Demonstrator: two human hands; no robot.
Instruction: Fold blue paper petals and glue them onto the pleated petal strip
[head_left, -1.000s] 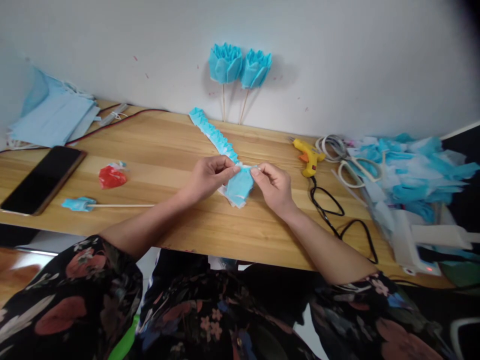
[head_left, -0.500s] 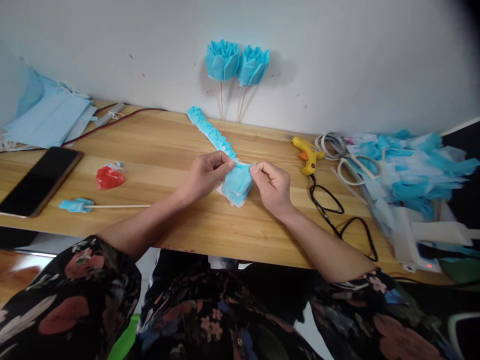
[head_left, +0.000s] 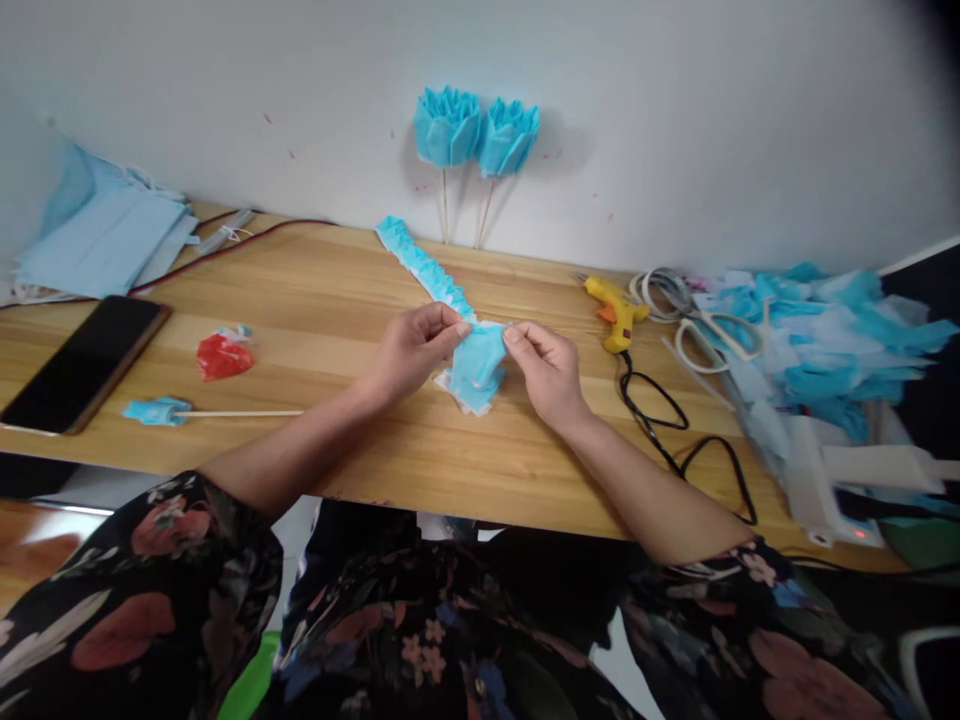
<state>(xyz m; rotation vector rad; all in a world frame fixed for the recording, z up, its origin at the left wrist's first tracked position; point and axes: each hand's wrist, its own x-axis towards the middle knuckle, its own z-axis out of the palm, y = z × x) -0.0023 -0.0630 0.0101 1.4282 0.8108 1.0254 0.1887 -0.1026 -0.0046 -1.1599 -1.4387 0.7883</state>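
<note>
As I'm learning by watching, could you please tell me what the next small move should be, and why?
I'd probably lift the blue piece slightly higher: the left hand and right hand pinch its upper corners, and its lower end overlaps blue-and-white layers below, so raising it might show whether they are separate.

Left fingers point(head_left: 442, 318): pinched | right fingers point(head_left: 532, 336): pinched | forearms point(head_left: 300, 436): bare, angled inward

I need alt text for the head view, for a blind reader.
A person's left hand and right hand pinch a blue fabric piece over a wooden table. Beyond, two stemmed blue flowers stand by the wall; a phone lies at left, a yellow glue gun at right.
</note>
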